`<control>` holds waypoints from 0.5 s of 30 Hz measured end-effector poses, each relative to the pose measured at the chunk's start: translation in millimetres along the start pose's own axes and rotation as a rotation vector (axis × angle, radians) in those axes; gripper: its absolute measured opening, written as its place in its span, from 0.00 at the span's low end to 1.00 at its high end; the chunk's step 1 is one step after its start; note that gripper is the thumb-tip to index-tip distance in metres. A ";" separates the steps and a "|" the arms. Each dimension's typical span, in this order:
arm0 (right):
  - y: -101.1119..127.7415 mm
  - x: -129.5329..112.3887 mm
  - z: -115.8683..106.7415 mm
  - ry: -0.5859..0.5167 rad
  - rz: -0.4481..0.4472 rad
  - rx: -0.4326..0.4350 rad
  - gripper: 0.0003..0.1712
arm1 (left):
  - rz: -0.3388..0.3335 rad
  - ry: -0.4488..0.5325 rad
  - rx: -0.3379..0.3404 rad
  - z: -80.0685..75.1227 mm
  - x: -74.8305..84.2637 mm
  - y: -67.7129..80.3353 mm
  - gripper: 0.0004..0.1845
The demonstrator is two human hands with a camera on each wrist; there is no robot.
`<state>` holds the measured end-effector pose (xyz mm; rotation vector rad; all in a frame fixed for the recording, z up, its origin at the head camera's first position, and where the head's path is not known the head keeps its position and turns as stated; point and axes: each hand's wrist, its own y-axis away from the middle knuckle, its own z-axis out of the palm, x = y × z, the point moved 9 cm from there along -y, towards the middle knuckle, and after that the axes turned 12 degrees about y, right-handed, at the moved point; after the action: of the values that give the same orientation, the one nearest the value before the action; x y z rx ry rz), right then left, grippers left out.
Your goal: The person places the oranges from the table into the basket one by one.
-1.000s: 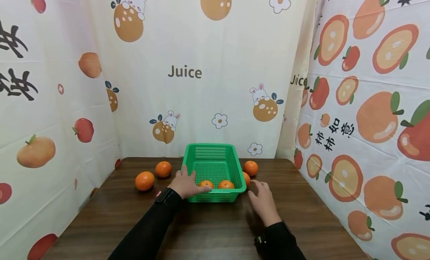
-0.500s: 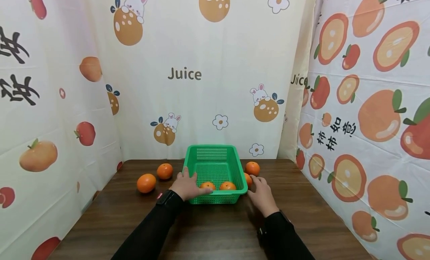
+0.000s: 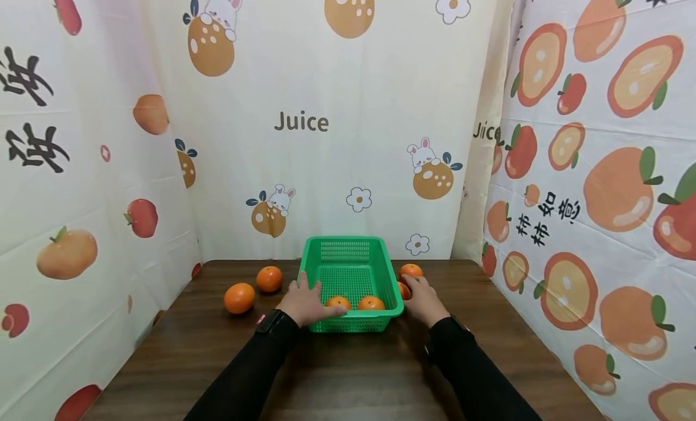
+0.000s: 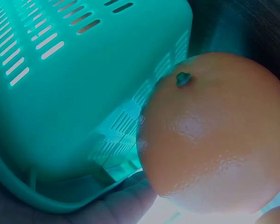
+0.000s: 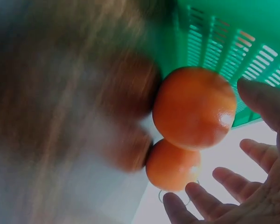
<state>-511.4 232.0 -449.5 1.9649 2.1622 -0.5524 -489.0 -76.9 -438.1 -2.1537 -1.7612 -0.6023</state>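
Note:
A green plastic basket (image 3: 352,252) stands on the dark wooden table with two oranges (image 3: 338,302) (image 3: 371,302) lying at its near end. My left hand (image 3: 314,300) rests on the basket's front left corner, thumb along the left rim and fingers laid over the front rim beside an orange (image 4: 214,135). My right hand (image 3: 415,289) is open at the basket's right wall, its spread fingers (image 5: 200,193) at two oranges there, a near orange (image 5: 194,107) and a far orange (image 5: 173,165), curled round neither.
Two more oranges (image 3: 269,278) (image 3: 239,298) lie on the table (image 3: 353,372) left of the basket. Printed fruit curtains close the table in on the left, back and right. Both forearms wear black sleeves.
My right hand has moved forward from the bare table up to the two oranges beside the basket's right wall. My left hand has stayed on the basket's corner.

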 end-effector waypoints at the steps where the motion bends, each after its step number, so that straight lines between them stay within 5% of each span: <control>1: -2.2 1.0 1.6 -0.003 -0.001 -0.013 0.39 | 0.000 -0.001 -0.002 0.6 0.0 0.4 0.62; 15: -26.5 -9.3 19.2 0.024 -0.141 -0.013 0.29 | -0.005 -0.005 0.000 -1.2 2.3 2.4 0.62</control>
<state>-538.8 214.4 -459.6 1.8319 2.3259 -0.5363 -486.4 -76.0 -435.8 -2.1529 -1.7689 -0.5986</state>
